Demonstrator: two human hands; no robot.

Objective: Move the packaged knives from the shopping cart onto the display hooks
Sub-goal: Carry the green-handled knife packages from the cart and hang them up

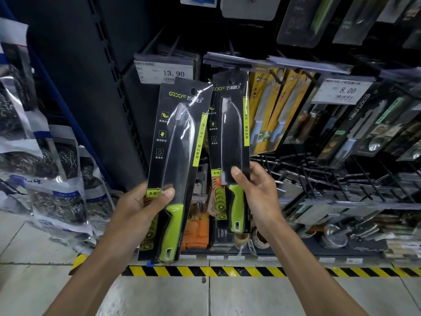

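Two black-card knife packs, lime-green handles: left hand [136, 208] is pinching the left pack [180, 137], right hand [257, 192] is pinching the right pack [230, 124].

left knife pack [175, 144] left of right knife pack [230, 133] | both before display rack [323, 176]

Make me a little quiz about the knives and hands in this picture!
1. True or false: the left hand grips the left pack, the right hand the right pack.
2. The knife handles are: A red, B green, C blue?
3. Fill in: the price tag above the left pack reads ____.
Key: 1 true; 2 B; 3 13.90
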